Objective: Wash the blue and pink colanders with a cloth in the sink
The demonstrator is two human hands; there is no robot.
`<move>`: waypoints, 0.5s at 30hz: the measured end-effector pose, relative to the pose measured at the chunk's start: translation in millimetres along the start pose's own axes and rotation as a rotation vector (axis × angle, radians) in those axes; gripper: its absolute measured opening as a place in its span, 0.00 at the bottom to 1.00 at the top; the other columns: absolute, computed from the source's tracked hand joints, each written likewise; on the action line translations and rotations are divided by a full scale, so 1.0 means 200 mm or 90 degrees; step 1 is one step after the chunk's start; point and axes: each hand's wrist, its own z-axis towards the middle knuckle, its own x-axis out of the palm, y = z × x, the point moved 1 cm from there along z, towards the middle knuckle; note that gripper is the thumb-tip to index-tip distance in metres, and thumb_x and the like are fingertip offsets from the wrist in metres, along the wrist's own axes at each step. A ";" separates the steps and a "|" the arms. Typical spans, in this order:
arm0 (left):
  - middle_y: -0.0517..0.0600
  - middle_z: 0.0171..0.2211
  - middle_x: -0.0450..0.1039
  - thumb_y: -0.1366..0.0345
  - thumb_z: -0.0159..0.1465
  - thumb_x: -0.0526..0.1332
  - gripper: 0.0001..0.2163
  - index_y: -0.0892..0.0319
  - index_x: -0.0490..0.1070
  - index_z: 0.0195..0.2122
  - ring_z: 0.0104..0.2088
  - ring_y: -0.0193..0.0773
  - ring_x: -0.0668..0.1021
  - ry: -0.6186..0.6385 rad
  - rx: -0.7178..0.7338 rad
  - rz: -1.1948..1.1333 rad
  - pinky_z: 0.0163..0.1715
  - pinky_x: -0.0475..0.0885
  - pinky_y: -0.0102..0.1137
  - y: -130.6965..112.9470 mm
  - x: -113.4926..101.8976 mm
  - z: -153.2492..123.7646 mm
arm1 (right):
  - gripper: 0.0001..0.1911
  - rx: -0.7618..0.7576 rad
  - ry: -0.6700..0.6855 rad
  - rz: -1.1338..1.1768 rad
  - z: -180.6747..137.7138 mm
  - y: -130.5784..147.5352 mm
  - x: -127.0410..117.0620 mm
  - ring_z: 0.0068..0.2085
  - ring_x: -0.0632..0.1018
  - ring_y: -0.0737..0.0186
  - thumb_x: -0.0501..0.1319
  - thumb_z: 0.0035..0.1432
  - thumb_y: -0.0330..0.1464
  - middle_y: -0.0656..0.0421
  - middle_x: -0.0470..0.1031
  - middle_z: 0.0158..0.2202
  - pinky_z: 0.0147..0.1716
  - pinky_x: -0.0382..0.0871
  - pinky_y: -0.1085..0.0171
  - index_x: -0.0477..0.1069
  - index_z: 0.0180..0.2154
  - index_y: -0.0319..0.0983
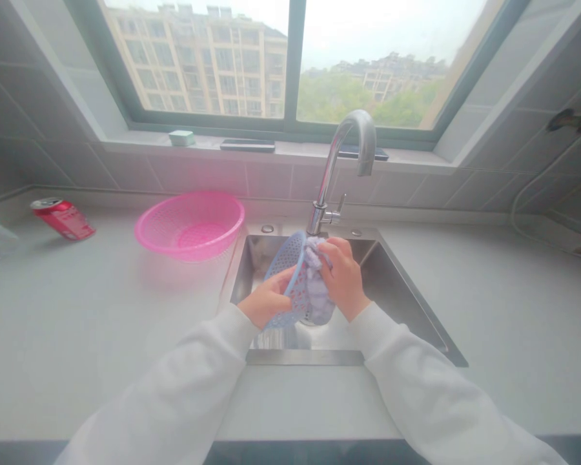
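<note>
My left hand (pixel 266 298) grips the rim of a blue plastic mesh basket (pixel 285 271), tilted on its side over a stainless steel sink (pixel 392 278). My right hand (pixel 343 278) presses a fluffy lilac-and-white cloth (pixel 317 290) against the basket's inner side. Both hands are above the sink basin, below a chrome gooseneck faucet (pixel 356 126). Part of the basket is hidden behind the cloth and my fingers. I cannot tell whether water is running.
A pink plastic basket (pixel 188 226) sits on the pale countertop (pixel 101 361) left of the sink, beyond it a red drink can (pixel 62 218) on its side. A small green box (pixel 181 137) and dark flat objects (pixel 246 145) lie on the windowsill. Tiled wall surrounds the window.
</note>
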 end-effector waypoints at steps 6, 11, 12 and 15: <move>0.52 0.41 0.83 0.73 0.46 0.76 0.36 0.56 0.76 0.59 0.38 0.44 0.84 -0.047 0.050 -0.031 0.38 0.75 0.30 -0.04 -0.02 -0.01 | 0.10 -0.123 0.011 0.011 -0.05 0.11 0.00 0.47 0.79 0.51 0.61 0.67 0.39 0.52 0.77 0.52 0.43 0.75 0.56 0.80 0.44 0.45; 0.52 0.42 0.82 0.76 0.47 0.74 0.35 0.55 0.76 0.59 0.37 0.42 0.83 -0.060 0.020 -0.035 0.37 0.77 0.31 -0.04 -0.05 -0.01 | 0.07 -0.323 0.054 -0.023 -0.13 0.18 0.00 0.41 0.77 0.54 0.64 0.64 0.38 0.54 0.78 0.48 0.40 0.73 0.59 0.81 0.40 0.47; 0.51 0.40 0.82 0.77 0.46 0.73 0.35 0.56 0.76 0.58 0.35 0.40 0.83 -0.059 0.010 -0.030 0.36 0.76 0.30 -0.04 -0.05 -0.01 | 0.08 -0.305 0.059 -0.034 -0.12 0.16 0.00 0.42 0.77 0.54 0.64 0.63 0.37 0.54 0.79 0.48 0.39 0.73 0.59 0.81 0.42 0.47; 0.50 0.38 0.82 0.79 0.44 0.70 0.36 0.56 0.77 0.57 0.34 0.39 0.82 -0.023 -0.013 -0.021 0.36 0.75 0.29 -0.04 -0.03 -0.01 | 0.16 -0.178 0.056 -0.035 -0.07 0.08 -0.01 0.47 0.79 0.52 0.63 0.62 0.31 0.53 0.80 0.51 0.40 0.76 0.59 0.80 0.50 0.48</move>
